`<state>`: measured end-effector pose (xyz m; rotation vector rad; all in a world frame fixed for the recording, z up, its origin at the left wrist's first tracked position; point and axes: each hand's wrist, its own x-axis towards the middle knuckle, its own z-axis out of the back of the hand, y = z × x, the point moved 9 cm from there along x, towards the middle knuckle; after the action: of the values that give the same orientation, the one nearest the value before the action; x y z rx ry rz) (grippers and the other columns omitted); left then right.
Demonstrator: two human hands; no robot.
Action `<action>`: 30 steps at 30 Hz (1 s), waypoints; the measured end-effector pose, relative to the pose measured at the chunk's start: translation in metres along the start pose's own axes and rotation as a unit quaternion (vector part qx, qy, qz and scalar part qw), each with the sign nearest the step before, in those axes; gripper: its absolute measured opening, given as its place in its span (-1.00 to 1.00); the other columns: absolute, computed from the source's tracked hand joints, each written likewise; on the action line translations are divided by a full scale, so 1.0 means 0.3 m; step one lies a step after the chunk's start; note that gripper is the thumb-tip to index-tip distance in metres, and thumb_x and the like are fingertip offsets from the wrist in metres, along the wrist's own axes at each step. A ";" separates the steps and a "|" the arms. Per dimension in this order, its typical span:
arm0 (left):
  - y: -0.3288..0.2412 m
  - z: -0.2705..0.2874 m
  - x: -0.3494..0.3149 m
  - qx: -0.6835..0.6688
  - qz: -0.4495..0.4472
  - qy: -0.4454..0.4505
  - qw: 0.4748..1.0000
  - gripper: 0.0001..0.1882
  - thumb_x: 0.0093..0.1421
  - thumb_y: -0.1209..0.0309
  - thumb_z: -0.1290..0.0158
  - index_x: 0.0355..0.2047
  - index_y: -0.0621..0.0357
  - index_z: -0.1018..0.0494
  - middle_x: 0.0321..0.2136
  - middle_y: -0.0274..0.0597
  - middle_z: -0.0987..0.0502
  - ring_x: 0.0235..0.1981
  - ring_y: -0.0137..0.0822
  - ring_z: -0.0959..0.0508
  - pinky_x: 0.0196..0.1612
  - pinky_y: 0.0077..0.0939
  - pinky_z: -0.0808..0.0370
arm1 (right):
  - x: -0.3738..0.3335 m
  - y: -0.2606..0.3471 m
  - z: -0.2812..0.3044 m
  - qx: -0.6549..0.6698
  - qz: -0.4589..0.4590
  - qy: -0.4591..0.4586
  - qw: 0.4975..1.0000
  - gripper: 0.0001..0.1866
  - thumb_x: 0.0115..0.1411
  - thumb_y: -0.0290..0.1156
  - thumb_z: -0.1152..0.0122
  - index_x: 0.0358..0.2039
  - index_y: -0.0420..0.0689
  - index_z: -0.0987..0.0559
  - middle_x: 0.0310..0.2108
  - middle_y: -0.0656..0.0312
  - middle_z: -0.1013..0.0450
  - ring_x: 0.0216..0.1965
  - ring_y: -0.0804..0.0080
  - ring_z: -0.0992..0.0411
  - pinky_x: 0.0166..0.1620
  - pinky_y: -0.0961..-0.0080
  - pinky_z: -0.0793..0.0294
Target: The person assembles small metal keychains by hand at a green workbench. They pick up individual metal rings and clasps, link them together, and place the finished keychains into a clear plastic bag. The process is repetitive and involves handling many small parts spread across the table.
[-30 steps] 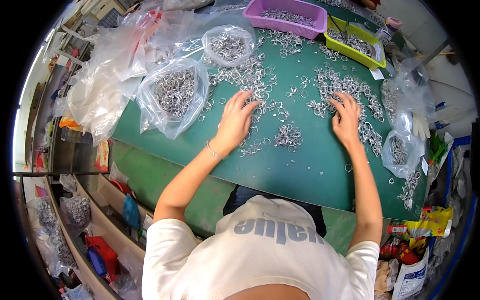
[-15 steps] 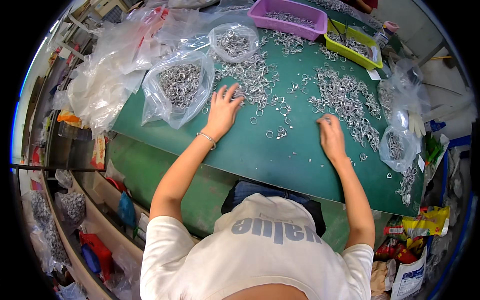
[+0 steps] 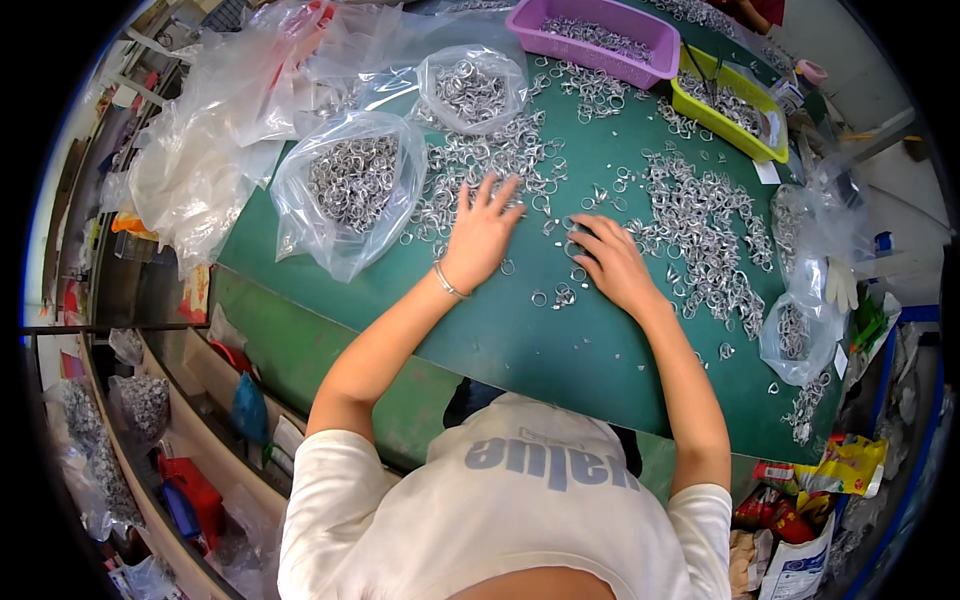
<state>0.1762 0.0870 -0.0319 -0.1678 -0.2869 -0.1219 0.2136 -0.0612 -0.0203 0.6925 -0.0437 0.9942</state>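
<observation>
My left hand (image 3: 483, 238) is open, its spread fingers resting on the near edge of a loose pile of silver-coloured rings (image 3: 440, 190) left of the middle. Across a narrow gap, my right hand (image 3: 614, 262) is open too, fingers stretched to the left over a few scattered rings. Whether its fingertips touch a ring I cannot tell. A larger spread of silver rings (image 3: 705, 235) lies to the right of that hand. Just in front of me, a tiny cluster of rings (image 3: 563, 295) sits on the green tabletop (image 3: 480, 335).
Ring-filled clear bags stand at left, a large bag (image 3: 298, 222) and a smaller bag (image 3: 425, 82). A purple basket (image 3: 570, 48) and a yellow-green basket (image 3: 728, 128) hold more rings at the back. Bagged rings (image 3: 793, 335) lie at the right edge. Empty plastic bags (image 3: 200, 170) heap far left.
My right hand has moved left from the right-hand ring spread to the middle, its fingers opening out. My left hand has shifted slightly right and nearer to me.
</observation>
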 end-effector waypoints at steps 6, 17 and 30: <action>0.019 0.113 -0.093 -0.072 0.091 -0.066 0.991 -0.59 -0.04 0.68 -0.01 -0.12 0.16 -0.46 0.18 0.07 -0.17 0.22 0.17 -0.13 0.24 0.05 -0.07 | -0.190 -0.079 0.104 -0.001 -0.089 0.010 0.996 -0.79 -0.02 -0.57 -0.23 -0.30 -0.22 -0.51 -0.19 0.18 -0.40 -0.14 0.16 -0.35 -0.04 0.32 -0.33; -0.277 0.035 -0.258 -0.276 0.066 0.030 0.958 -0.55 0.01 0.51 -0.15 -0.04 0.16 -0.37 0.02 -0.06 -0.29 0.08 0.00 -0.27 0.07 -0.19 -0.26 | -0.238 -0.016 0.078 0.051 -0.182 0.022 0.982 -0.65 -0.08 -0.59 -0.29 -0.21 -0.19 -0.52 -0.17 0.16 -0.34 -0.18 0.17 -0.31 -0.14 0.35 -0.36; -0.210 0.065 -0.249 -0.350 0.082 -0.071 0.931 -0.74 0.07 0.65 -0.06 -0.18 0.24 -0.43 -0.25 -0.15 -0.47 -0.26 -0.20 -0.48 -0.21 -0.43 -0.44 | -0.282 0.023 0.101 -0.027 -0.121 0.000 0.992 -0.75 -0.06 -0.53 -0.28 -0.29 -0.17 -0.52 -0.16 0.19 -0.43 -0.11 0.18 -0.33 -0.06 0.30 -0.29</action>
<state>0.0907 0.0361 -0.0260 -0.9122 -0.3644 -0.0418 0.1688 -0.1394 -0.0213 0.6313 0.0124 0.7576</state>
